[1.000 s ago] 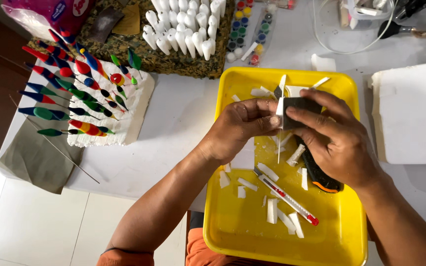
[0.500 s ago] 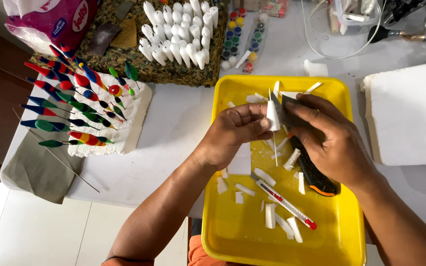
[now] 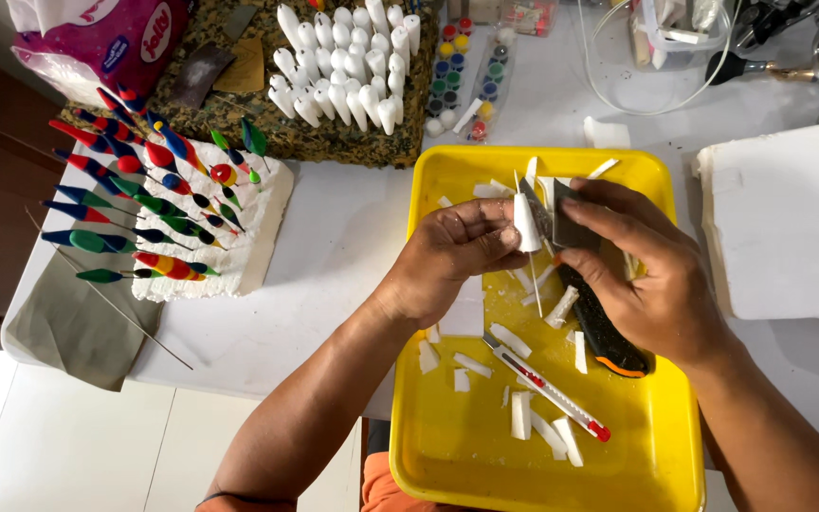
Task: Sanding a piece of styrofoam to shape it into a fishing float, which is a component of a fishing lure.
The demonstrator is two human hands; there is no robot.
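Both hands work over a yellow tray [image 3: 656, 474] at the near edge of the white table [image 3: 353, 237]. Left hand [image 3: 452, 261] pinches a small white foam piece [image 3: 526, 221] on a thin stick between thumb and fingertips, holding it upright above the tray. Right hand [image 3: 651, 275] has its fingers closed on a dark flat sanding pad [image 3: 571, 223], pressed against the side of the foam piece. Under the right palm lies a black and orange utility knife [image 3: 609, 337]; nearer in the tray lies a slim red-tipped cutter [image 3: 547, 387] among white foam offcuts [image 3: 520, 414]. Left of the tray, a white foam block [image 3: 258, 228] carries painted floats [image 3: 135, 204] in red, blue and green on thin stems. Farther back, unpainted white float bodies [image 3: 348, 66] stand on a speckled block, with small paint pots [image 3: 466, 66] just beside them. A white foam slab [image 3: 779, 228] lies to the right of the tray.
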